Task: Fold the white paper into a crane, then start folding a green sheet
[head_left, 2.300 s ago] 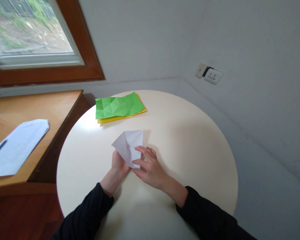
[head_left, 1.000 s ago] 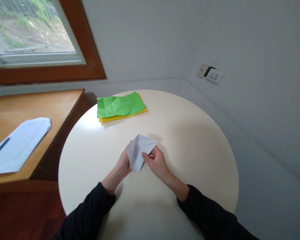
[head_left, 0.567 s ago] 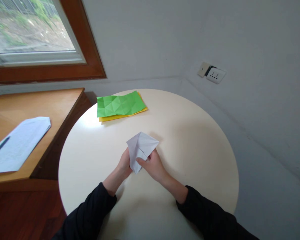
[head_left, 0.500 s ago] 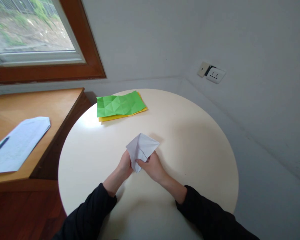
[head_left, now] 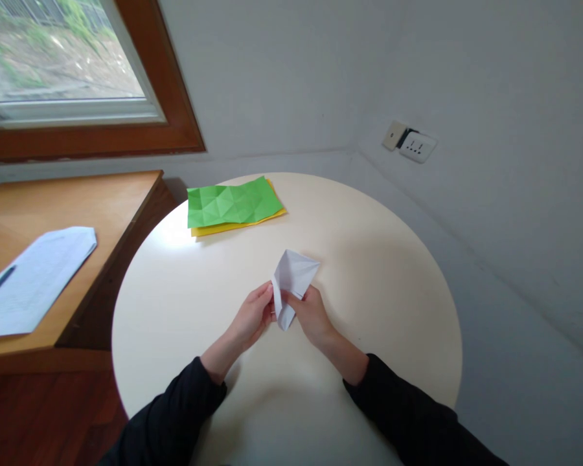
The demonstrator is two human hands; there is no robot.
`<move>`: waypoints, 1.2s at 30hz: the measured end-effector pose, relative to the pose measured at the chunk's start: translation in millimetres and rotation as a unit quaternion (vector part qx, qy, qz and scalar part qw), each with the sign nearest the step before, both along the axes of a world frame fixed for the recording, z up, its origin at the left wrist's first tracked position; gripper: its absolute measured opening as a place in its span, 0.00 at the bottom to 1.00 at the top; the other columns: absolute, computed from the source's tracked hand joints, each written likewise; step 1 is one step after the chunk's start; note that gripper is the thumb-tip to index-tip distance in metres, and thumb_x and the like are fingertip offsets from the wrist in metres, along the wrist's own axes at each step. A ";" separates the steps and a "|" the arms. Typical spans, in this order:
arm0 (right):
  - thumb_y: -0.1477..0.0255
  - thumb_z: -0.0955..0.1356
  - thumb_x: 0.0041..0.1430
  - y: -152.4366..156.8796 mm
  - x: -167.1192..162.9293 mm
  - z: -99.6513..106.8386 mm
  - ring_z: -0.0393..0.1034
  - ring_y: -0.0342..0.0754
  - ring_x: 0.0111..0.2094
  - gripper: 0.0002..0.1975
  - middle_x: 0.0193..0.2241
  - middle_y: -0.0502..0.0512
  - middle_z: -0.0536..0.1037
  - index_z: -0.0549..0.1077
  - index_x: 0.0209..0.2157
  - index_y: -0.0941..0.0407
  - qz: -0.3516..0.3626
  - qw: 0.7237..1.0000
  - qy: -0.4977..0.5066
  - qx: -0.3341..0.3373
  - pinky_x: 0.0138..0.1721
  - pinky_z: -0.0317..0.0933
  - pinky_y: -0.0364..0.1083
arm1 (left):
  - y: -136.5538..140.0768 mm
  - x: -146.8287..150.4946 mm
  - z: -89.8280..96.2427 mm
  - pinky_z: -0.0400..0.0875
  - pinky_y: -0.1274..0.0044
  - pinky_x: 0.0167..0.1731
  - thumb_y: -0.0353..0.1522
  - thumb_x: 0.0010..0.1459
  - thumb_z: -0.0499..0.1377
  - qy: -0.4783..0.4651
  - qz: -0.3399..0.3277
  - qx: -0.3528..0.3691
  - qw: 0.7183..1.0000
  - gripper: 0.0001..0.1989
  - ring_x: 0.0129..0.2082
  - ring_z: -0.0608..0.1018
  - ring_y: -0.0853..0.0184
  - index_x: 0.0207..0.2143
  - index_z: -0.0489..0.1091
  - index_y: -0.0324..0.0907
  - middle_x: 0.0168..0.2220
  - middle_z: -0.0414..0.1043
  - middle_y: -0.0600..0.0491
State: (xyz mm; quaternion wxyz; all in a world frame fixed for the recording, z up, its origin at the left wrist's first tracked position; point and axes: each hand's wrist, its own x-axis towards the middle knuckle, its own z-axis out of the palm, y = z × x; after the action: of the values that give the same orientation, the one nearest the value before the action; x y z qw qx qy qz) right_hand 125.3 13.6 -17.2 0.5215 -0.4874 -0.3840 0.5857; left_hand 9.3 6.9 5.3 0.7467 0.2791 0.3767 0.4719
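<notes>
Between left hand (head_left: 253, 316) and right hand (head_left: 315, 317), white paper (head_left: 297, 273).

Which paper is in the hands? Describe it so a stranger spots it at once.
Find the round white table. Near its middle, between the left hand and the right hand, is the folded paper. Unlike the green sheet near the far edge, it is white and held.

We hold a folded white paper (head_left: 297, 273) over the round table (head_left: 393, 304). Its left edge bends upward.
</notes>
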 end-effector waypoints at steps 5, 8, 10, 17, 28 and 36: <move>0.66 0.72 0.42 -1.7 -1.5 6.9 0.60 0.39 0.12 0.11 0.13 0.45 0.68 0.68 0.22 0.58 0.053 0.996 0.070 -0.015 0.12 0.54 0.39 | -3.0 4.1 -2.6 0.63 0.79 0.19 0.45 0.54 0.56 0.108 -0.046 0.087 0.989 0.21 0.18 0.69 0.71 0.42 0.68 0.39 0.23 0.69 0.55; 0.69 0.72 0.42 -0.7 -2.7 8.1 0.69 0.44 0.20 0.10 0.22 0.50 0.75 0.70 0.27 0.57 0.046 0.994 0.098 0.010 0.18 0.62 0.41 | -2.3 2.8 -0.2 0.61 0.78 0.19 0.44 0.55 0.54 0.229 -0.007 0.126 0.965 0.20 0.18 0.67 0.71 0.43 0.68 0.38 0.22 0.69 0.56; 0.71 0.73 0.40 0.8 -2.8 5.9 0.73 0.47 0.29 0.14 0.30 0.51 0.78 0.71 0.32 0.56 0.011 0.994 0.109 0.023 0.27 0.67 0.43 | -1.1 0.6 0.7 0.62 0.78 0.23 0.41 0.55 0.54 0.297 0.029 0.163 0.940 0.18 0.23 0.69 0.69 0.40 0.70 0.37 0.25 0.70 0.54; 0.72 0.75 0.37 2.6 -1.9 0.5 0.73 0.50 0.37 0.19 0.35 0.53 0.78 0.71 0.35 0.56 -0.013 0.993 0.114 0.021 0.39 0.68 0.46 | -0.1 -2.4 0.8 0.58 0.80 0.22 0.39 0.55 0.53 0.369 0.056 0.191 0.908 0.17 0.22 0.65 0.72 0.39 0.71 0.36 0.24 0.69 0.55; 0.65 0.70 0.46 -4.5 1.4 12.3 0.60 0.42 0.10 0.12 0.09 0.44 0.64 0.67 0.20 0.57 0.090 0.990 0.109 0.019 0.10 0.54 0.41 | -8.8 4.4 5.8 0.61 0.81 0.12 0.47 0.54 0.54 0.243 -0.052 0.151 0.957 0.28 0.11 0.67 0.72 0.47 0.60 0.34 0.16 0.67 0.58; 0.68 0.72 0.41 11.7 18.1 4.0 0.70 0.46 0.29 0.17 0.30 0.52 0.74 0.68 0.36 0.55 -0.089 0.988 -0.016 0.123 0.27 0.65 0.44 | -5.8 -2.1 0.4 0.67 0.78 0.19 0.45 0.56 0.52 0.284 0.005 0.169 0.944 0.20 0.17 0.72 0.70 0.41 0.62 0.38 0.19 0.70 0.56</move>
State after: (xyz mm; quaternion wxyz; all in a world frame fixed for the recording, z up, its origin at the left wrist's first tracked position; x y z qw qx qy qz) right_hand 143.4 25.3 -13.3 0.6214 -0.4607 -0.4167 0.4774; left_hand 7.2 1.1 5.6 0.5487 0.5213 0.4891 0.4336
